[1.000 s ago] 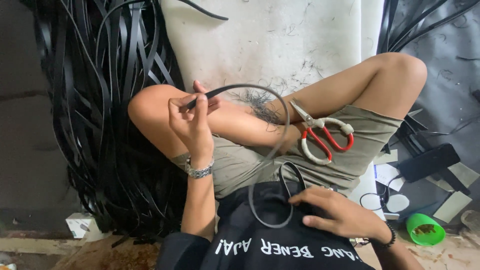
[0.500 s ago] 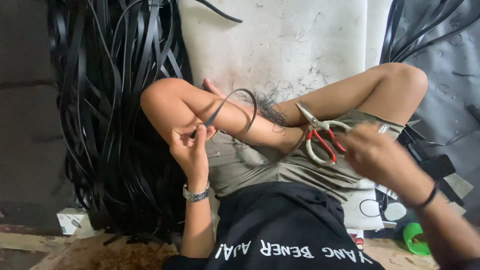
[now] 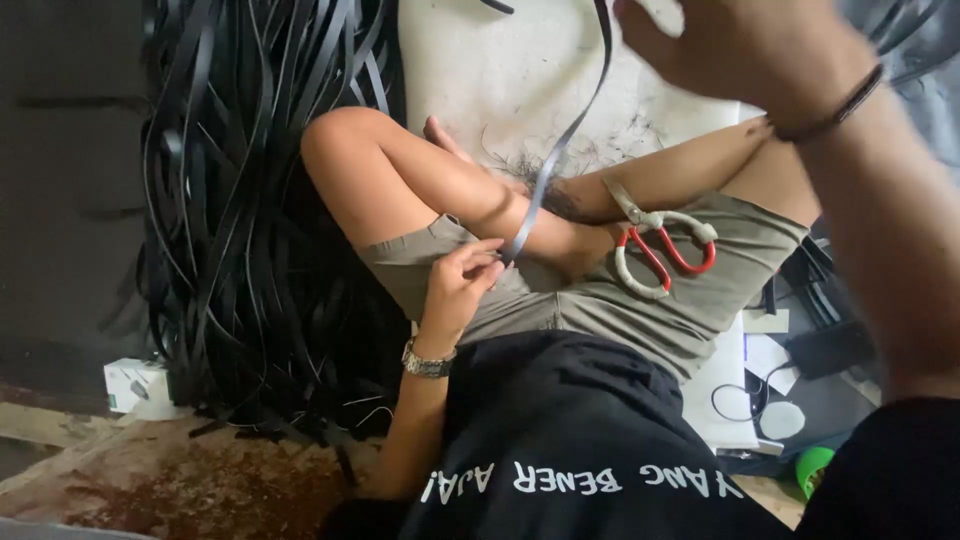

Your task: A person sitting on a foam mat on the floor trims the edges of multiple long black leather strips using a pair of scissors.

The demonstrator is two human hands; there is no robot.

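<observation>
Dusty white mat [image 3: 470,70], black strips heap [image 3: 250,200], left hand [image 3: 462,280] pinching strip [image 3: 560,150]

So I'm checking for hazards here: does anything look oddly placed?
Yes: the red-handled scissors lie loose on the person's lap, blades toward a bare leg. Fine black trimmings litter the white mat.

My right hand [image 3: 745,45]: blurred, fingertips cut off by the top edge; grip on the black strip [image 3: 560,150] unclear.
Strip's upper end: runs out past the top edge.
Scissors [image 3: 660,250]: blade tips hard to make out against my leg.
Green cup [image 3: 815,465]: half hidden behind my right sleeve (lower right).
</observation>
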